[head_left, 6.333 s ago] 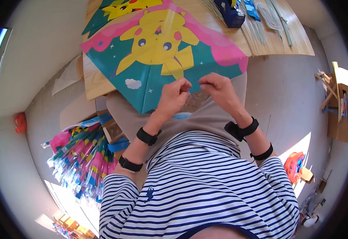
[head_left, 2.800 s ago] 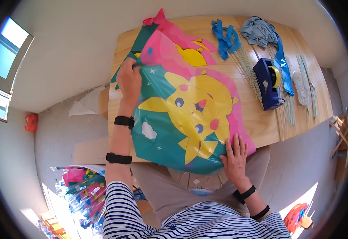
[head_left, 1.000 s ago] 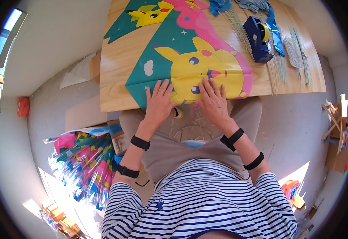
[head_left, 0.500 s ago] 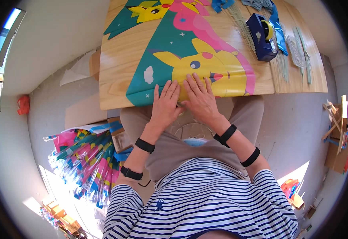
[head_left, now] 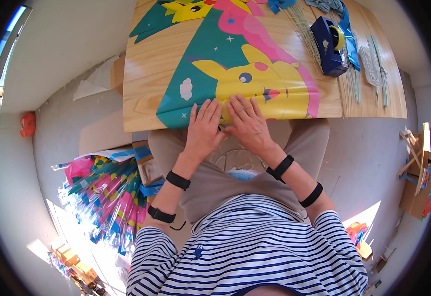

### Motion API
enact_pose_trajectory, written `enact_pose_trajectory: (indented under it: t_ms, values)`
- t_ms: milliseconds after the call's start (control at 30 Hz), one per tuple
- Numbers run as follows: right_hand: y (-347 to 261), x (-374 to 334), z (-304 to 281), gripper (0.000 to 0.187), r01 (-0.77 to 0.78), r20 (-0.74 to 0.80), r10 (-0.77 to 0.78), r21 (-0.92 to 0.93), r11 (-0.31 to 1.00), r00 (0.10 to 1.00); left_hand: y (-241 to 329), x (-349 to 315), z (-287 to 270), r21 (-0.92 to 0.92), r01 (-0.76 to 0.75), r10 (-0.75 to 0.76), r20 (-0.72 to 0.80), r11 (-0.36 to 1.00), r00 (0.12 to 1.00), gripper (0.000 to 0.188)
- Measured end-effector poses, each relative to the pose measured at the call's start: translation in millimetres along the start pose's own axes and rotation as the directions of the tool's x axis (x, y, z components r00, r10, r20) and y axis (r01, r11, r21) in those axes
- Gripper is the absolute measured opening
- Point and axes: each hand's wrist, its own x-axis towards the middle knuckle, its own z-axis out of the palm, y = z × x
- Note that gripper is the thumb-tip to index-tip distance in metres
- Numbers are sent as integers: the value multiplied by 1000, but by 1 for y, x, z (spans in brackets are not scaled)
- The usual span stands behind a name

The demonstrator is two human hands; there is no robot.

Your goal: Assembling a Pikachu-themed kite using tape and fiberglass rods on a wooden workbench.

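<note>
A thin printed sheet (head_left: 200, 59) in green, yellow and pink lies on the wooden table, its lower edge along the table's near edge. It shows a yellow cartoon animal and a small white cloud. A shallow crease runs across its lower part. My left hand (head_left: 204, 123) rests on this strip with fingers stretched out, over the green and yellow border. Beside it, my right hand (head_left: 247, 121) lies on the yellow part, fingers extended and slightly spread. Both thumbs point inward at the table edge, nearly meeting. Anything under the palms is hidden.
Another similar printed sheet (head_left: 151, 23) lies at the far left of the table (head_left: 139, 84). A dark blue tape dispenser (head_left: 329, 47) stands at the right, among thin pale sticks (head_left: 304, 29) and a clear plastic packet (head_left: 369, 66). Colourful wrapped sheets (head_left: 109, 197) are heaped at lower left.
The view has shifted slightly. My hands stay on the sheet's near edge in almost the same place, with the fingers still flat.
</note>
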Motion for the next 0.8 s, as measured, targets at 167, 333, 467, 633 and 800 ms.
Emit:
enact_pose_trajectory:
  t_ms: [167,333,467,633,800]
  values:
    - [-1,6,1,68,26,22,-26,5,1000,999,-1,1,0,37,-13,13,13,999,1000,73]
    - [-3,8,2,69,-11,43,11,-15,1000,999,-5,-4,-3,55,2,-2,14,998,1000,73]
    - [-5,7,1,70,-25,39,27,-44,999,999,-18,-16,-16,76,42,-45,40,996,998,75]
    - [-8,9,-3,71,-31,50,34,-66,997,998,-48,-41,-38,115,140,-142,12,983,990,78]
    - [-8,9,-2,69,-30,42,33,-62,998,999,-74,-67,-57,181,277,-275,-34,944,961,78]
